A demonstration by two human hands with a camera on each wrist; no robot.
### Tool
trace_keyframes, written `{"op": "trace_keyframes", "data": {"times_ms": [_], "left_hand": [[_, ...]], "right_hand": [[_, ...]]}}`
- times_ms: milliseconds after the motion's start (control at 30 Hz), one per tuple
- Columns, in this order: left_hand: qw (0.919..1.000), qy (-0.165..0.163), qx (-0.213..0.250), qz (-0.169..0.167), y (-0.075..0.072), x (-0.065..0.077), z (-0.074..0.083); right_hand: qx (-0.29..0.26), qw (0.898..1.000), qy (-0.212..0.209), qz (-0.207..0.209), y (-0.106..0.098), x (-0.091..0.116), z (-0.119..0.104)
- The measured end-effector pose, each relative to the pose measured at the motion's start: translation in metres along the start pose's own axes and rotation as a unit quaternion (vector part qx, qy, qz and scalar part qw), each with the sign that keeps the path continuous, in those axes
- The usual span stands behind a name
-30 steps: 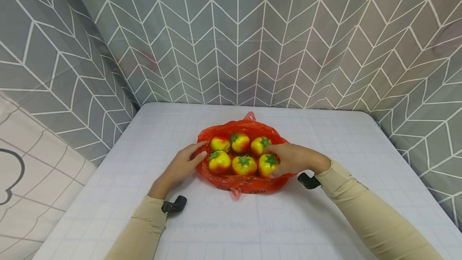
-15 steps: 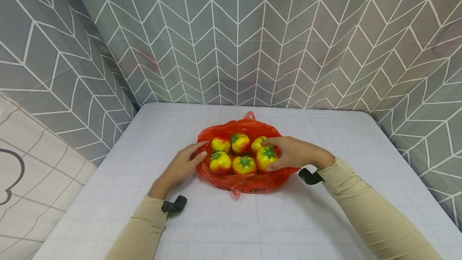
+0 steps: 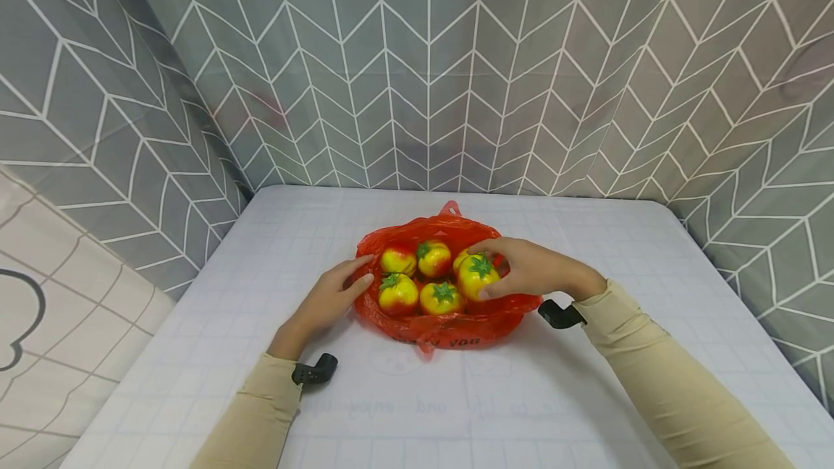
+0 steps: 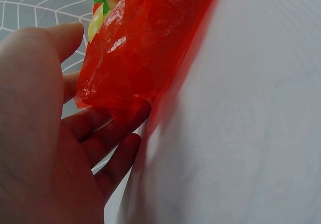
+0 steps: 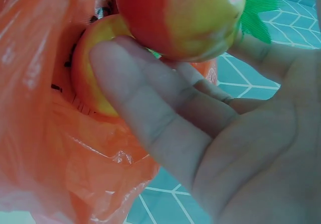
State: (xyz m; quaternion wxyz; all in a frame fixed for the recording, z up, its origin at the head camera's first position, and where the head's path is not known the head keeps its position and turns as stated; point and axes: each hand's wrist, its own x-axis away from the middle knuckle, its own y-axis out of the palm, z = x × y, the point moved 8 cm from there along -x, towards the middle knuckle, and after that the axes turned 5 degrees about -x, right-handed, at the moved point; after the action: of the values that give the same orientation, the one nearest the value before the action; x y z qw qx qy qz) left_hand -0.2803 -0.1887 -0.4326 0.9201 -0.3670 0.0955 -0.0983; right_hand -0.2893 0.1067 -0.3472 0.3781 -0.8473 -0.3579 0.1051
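An opened red plastic bag [image 3: 449, 331] sits on the white table with several yellow-and-red tomatoes [image 3: 399, 294] in it, each topped with green leaves. At the bag's right side my right hand [image 3: 541, 266] holds one tomato [image 3: 477, 279] between thumb and fingers, raised above the others. The right wrist view shows this held tomato [image 5: 185, 18] over a second tomato [image 5: 95, 78] inside the bag. My left hand [image 3: 331, 297] rests at the bag's left edge, fingers loosely extended. Its fingertips touch the red plastic [image 4: 135, 53] in the left wrist view, thumb standing apart.
The white table [image 3: 391, 425] carries faint printed lines and lettering. Grey curtains [image 3: 430, 71] with white chevrons close in the back and sides. One red bag handle [image 3: 451, 207] sticks up at the back, another [image 3: 426, 349] lies in front.
The right hand has closed on the front-right tomato and lifted it slightly up and to the left, overlapping the one behind. The bag's right rim has shifted a little. The left hand has stayed still.
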Motion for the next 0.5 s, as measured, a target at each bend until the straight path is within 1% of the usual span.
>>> {"op": "trace_keyframes", "data": {"times_ms": [267, 500], "left_hand": [[0.9999, -0.008, -0.004, -0.004, 0.001, 0.0, -0.001], [1.0, -0.003, -0.006, 0.0, 0.001, -0.001, -0.002]], "right_hand": [[-0.009, 1.0, -0.004, 0.015, -0.006, -0.002, -0.001], [-0.025, 0.999, 0.007, 0.041, -0.012, -0.001, 0.002]]}}
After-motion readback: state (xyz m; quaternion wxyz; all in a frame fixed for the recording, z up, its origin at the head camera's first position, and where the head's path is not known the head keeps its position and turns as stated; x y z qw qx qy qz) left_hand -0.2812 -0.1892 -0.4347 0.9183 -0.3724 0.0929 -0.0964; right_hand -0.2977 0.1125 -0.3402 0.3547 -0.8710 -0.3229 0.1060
